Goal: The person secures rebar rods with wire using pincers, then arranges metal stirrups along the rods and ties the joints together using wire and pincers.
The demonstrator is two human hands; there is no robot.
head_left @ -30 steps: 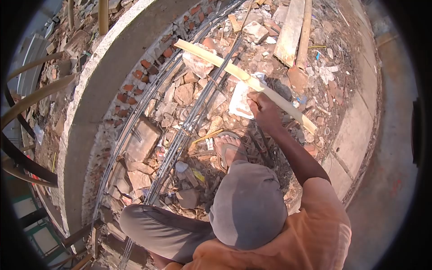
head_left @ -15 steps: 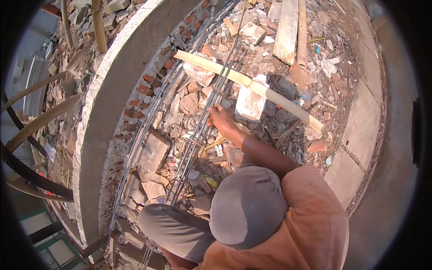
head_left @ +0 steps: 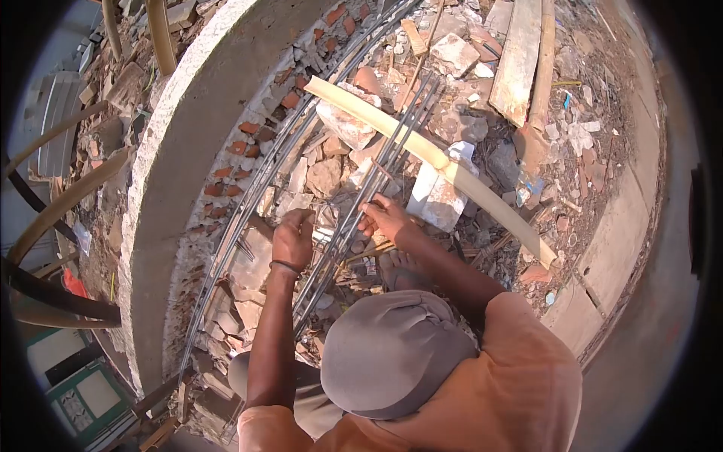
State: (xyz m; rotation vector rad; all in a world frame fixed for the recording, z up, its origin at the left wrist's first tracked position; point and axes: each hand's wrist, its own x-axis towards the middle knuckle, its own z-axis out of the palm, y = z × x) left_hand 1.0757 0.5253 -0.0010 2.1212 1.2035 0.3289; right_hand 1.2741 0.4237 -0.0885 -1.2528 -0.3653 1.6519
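Neither my left hand nor my right hand shows in the head view. Below me a co-worker in a grey cap [head_left: 395, 354] and an orange shirt [head_left: 512, 384] crouches over rubble, seen from above and behind. Between the co-worker's hands runs a narrow bundle of steel rebar [head_left: 331, 260], with several thin cross ties. The co-worker's right hand [head_left: 385, 218] is at the bars, fingers bent. On the other side, the co-worker's left hand [head_left: 294, 237] is curled beside the bars; anything inside it is too small to make out. A bare foot [head_left: 403, 269] rests near the bundle.
A long pale strip, perhaps split bamboo [head_left: 437, 157], crosses the far part of the bundle. Weathered planks [head_left: 520, 68] lie farther off. A concrete wall [head_left: 169, 188] with broken brickwork curves along the left, and more bars [head_left: 252, 192] run beside it. A concrete edging [head_left: 621, 248] borders the right.
The co-worker's left arm has come into view and its hand is now beside the rebar. The co-worker's right hand stays at the bars. The view has shifted slightly.
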